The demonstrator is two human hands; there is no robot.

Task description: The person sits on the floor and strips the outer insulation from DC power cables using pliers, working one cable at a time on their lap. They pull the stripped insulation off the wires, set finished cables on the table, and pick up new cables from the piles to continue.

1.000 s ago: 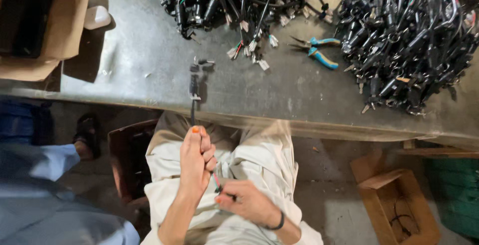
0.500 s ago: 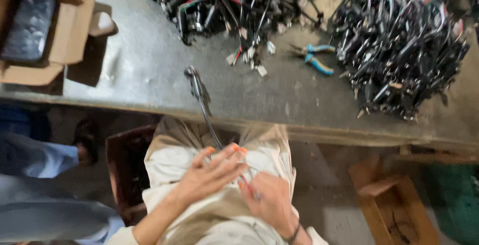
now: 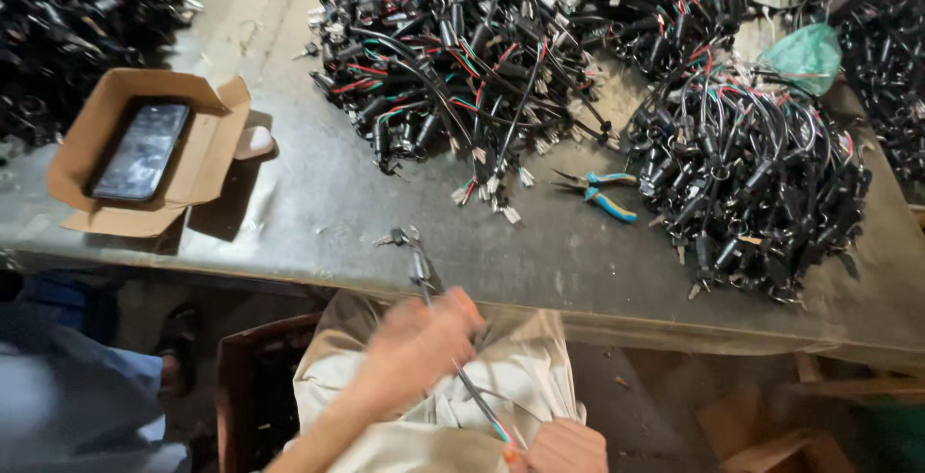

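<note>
My left hand (image 3: 416,346) is blurred over my lap, its fingers closed around a black cable assembly (image 3: 424,275) whose keyed end lies on the grey table edge (image 3: 597,311). My right hand (image 3: 564,447) sits at the bottom of the view, pinching the cable's lower end where coloured wires show. The cable runs slanted between the two hands, above my beige trousers.
A big heap of black wire harnesses (image 3: 462,49) fills the table's middle, another heap (image 3: 752,184) lies right. Blue-handled pliers (image 3: 602,194) rest between them. An open cardboard box (image 3: 145,155) holding a phone stands left. Another person's blue sleeve (image 3: 67,386) is at lower left.
The camera tilted up, showing more table. My left hand rose toward the table edge along the cable. My right hand dropped to the frame's bottom.
</note>
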